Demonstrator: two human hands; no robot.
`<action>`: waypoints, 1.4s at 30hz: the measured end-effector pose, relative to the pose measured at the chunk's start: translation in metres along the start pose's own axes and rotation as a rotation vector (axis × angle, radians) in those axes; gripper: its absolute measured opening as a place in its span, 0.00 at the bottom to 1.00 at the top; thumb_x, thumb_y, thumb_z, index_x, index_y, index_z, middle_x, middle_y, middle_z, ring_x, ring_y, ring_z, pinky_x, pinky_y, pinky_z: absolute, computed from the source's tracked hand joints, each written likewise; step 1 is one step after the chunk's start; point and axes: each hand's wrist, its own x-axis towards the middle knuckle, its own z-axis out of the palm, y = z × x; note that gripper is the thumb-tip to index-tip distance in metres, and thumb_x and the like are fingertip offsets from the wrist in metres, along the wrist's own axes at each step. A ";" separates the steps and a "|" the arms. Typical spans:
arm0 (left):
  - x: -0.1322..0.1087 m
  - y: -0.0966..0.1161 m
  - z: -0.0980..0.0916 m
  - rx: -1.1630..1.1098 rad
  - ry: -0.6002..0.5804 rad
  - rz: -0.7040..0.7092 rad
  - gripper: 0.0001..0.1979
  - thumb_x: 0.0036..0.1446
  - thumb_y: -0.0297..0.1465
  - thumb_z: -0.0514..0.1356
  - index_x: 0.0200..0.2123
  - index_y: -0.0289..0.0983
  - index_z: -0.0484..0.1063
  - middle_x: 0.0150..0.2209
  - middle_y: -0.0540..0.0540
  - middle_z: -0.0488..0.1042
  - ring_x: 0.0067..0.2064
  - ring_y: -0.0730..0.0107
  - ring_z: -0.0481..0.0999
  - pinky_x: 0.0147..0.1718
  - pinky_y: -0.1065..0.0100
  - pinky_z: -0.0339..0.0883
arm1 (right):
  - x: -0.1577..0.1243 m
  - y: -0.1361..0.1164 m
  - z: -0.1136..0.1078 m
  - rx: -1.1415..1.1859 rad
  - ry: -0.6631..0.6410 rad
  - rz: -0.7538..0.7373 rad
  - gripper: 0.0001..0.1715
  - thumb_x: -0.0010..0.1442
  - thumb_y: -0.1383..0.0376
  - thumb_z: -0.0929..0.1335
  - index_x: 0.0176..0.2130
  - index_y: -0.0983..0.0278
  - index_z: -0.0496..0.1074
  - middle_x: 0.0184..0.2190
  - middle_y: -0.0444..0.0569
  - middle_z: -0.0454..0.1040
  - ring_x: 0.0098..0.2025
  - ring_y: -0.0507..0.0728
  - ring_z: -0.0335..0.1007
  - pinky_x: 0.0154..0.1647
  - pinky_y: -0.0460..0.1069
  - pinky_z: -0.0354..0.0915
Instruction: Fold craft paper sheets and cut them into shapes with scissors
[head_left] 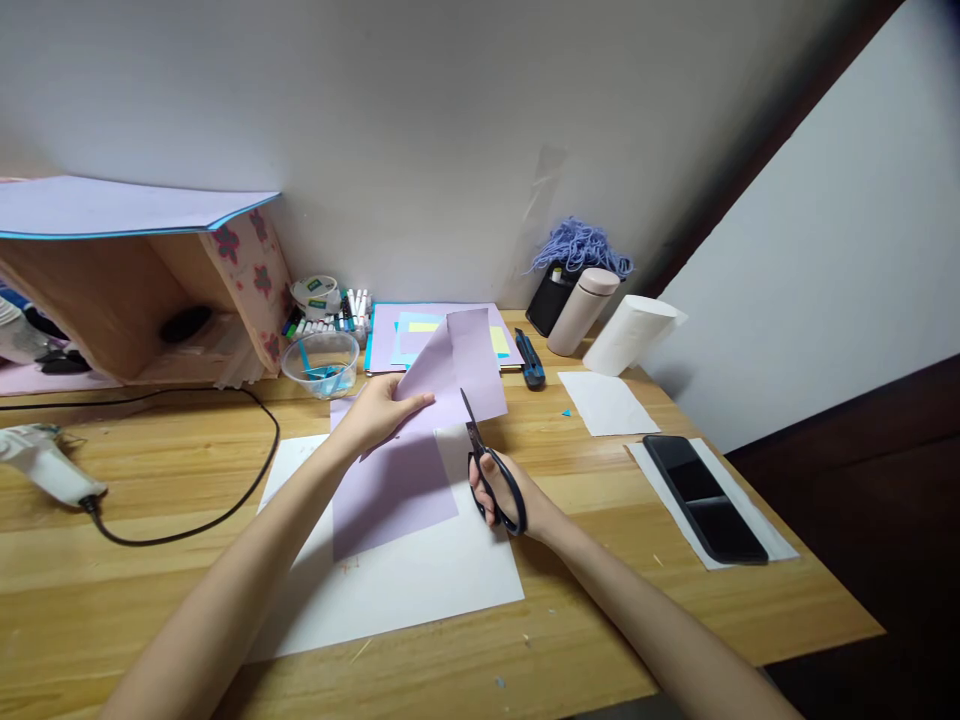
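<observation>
The scissors [475,440] are black. Just left of the scissors, the held paper [478,370] is pale purple. Nearer and left of them, the flat sheet [390,500] is pale purple too, and the big sheet [442,560] is white. Around the scissors, the surface [585,640] is yellow-brown with wood streaks. Behind them, the cutter [530,362] is blue and black, and the yarn [577,245] is blue-purple. Far left of the scissors, the box [124,310] is tan inside, with grey, pink-edged flowers [262,280] on its pale side.

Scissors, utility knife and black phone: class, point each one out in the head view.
Scissors [473,436], head view: on the blades near the pivot.
Utility knife [530,359], head view: middle of its casing.
Black phone [705,497], head view: middle of its upper face.
</observation>
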 end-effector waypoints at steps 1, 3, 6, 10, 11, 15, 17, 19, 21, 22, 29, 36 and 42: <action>0.000 0.001 0.000 -0.001 -0.011 -0.012 0.14 0.45 0.41 0.61 0.26 0.34 0.68 0.16 0.55 0.61 0.16 0.79 0.58 0.14 0.75 0.49 | 0.000 0.001 0.000 0.012 -0.022 -0.007 0.38 0.44 0.32 0.56 0.28 0.64 0.59 0.11 0.35 0.56 0.11 0.46 0.54 0.12 0.42 0.57; -0.001 0.001 0.001 -0.008 -0.032 -0.033 0.14 0.44 0.41 0.61 0.25 0.34 0.68 0.15 0.55 0.60 0.16 0.79 0.57 0.14 0.75 0.48 | 0.001 0.003 0.000 0.045 -0.042 -0.004 0.40 0.43 0.31 0.54 0.28 0.64 0.59 0.12 0.35 0.56 0.11 0.46 0.55 0.14 0.43 0.59; -0.001 0.001 0.003 -0.029 -0.042 -0.041 0.14 0.43 0.41 0.62 0.25 0.35 0.68 0.17 0.54 0.62 0.17 0.79 0.58 0.14 0.75 0.49 | 0.001 0.006 0.001 0.078 -0.034 0.018 0.40 0.42 0.31 0.54 0.28 0.64 0.59 0.11 0.35 0.56 0.11 0.46 0.55 0.14 0.43 0.60; 0.001 -0.002 0.005 -0.045 -0.059 -0.047 0.15 0.42 0.41 0.62 0.26 0.34 0.68 0.19 0.53 0.64 0.18 0.80 0.59 0.14 0.76 0.50 | 0.002 0.007 0.003 0.083 -0.009 0.029 0.39 0.42 0.31 0.55 0.28 0.64 0.59 0.11 0.35 0.56 0.11 0.47 0.56 0.12 0.43 0.58; 0.001 -0.002 0.005 -0.049 -0.060 -0.049 0.15 0.42 0.41 0.62 0.26 0.34 0.68 0.19 0.53 0.64 0.18 0.80 0.59 0.14 0.76 0.50 | 0.002 0.007 0.003 0.081 -0.001 0.030 0.39 0.43 0.31 0.55 0.28 0.64 0.59 0.11 0.34 0.56 0.10 0.47 0.55 0.12 0.43 0.58; 0.002 -0.003 0.005 -0.067 -0.066 -0.050 0.15 0.42 0.41 0.63 0.26 0.34 0.68 0.18 0.53 0.63 0.17 0.80 0.58 0.13 0.76 0.50 | 0.000 0.002 0.006 0.051 0.052 0.038 0.37 0.43 0.33 0.58 0.28 0.63 0.59 0.11 0.34 0.55 0.10 0.46 0.53 0.11 0.42 0.57; 0.002 -0.003 0.004 -0.073 -0.075 -0.055 0.15 0.42 0.41 0.62 0.27 0.34 0.68 0.18 0.53 0.63 0.17 0.80 0.58 0.13 0.76 0.50 | -0.001 0.000 0.007 0.032 0.082 0.033 0.35 0.44 0.34 0.59 0.27 0.63 0.59 0.11 0.34 0.55 0.10 0.45 0.52 0.10 0.42 0.56; 0.002 -0.004 0.004 -0.072 -0.080 -0.055 0.15 0.43 0.41 0.62 0.26 0.34 0.68 0.18 0.53 0.63 0.17 0.80 0.58 0.13 0.76 0.50 | -0.001 -0.001 0.007 0.024 0.098 0.025 0.34 0.45 0.35 0.60 0.27 0.63 0.59 0.11 0.34 0.54 0.10 0.45 0.52 0.10 0.42 0.56; 0.003 -0.004 0.004 -0.061 -0.078 -0.046 0.14 0.43 0.41 0.62 0.26 0.34 0.69 0.19 0.53 0.64 0.18 0.80 0.58 0.14 0.76 0.50 | -0.001 0.000 0.007 0.023 0.094 0.021 0.34 0.45 0.35 0.60 0.27 0.63 0.59 0.11 0.34 0.55 0.10 0.45 0.52 0.10 0.41 0.56; 0.003 -0.004 0.004 -0.056 -0.079 -0.042 0.15 0.43 0.41 0.62 0.26 0.34 0.69 0.19 0.53 0.64 0.18 0.80 0.59 0.14 0.76 0.50 | -0.001 0.000 0.007 0.028 0.090 0.024 0.35 0.44 0.34 0.60 0.27 0.63 0.59 0.11 0.34 0.55 0.11 0.45 0.53 0.11 0.41 0.56; 0.001 -0.007 0.007 -0.034 -0.140 -0.047 0.17 0.42 0.44 0.61 0.26 0.35 0.68 0.17 0.54 0.61 0.17 0.78 0.58 0.14 0.75 0.49 | 0.001 0.000 0.008 0.064 0.108 0.048 0.38 0.41 0.32 0.58 0.28 0.64 0.58 0.11 0.34 0.55 0.11 0.46 0.53 0.11 0.43 0.59; 0.002 -0.006 0.006 -0.019 -0.151 -0.059 0.16 0.43 0.44 0.61 0.27 0.35 0.69 0.18 0.54 0.62 0.17 0.78 0.59 0.15 0.74 0.52 | 0.003 0.010 0.005 0.027 0.140 0.018 0.30 0.50 0.39 0.61 0.28 0.64 0.59 0.13 0.35 0.55 0.11 0.45 0.53 0.10 0.42 0.57; 0.002 -0.007 0.005 -0.045 -0.199 -0.056 0.17 0.44 0.43 0.61 0.29 0.35 0.70 0.18 0.54 0.62 0.17 0.78 0.59 0.15 0.75 0.50 | 0.002 0.004 0.005 0.019 0.116 0.007 0.34 0.46 0.35 0.59 0.29 0.63 0.58 0.12 0.35 0.55 0.11 0.46 0.54 0.11 0.42 0.58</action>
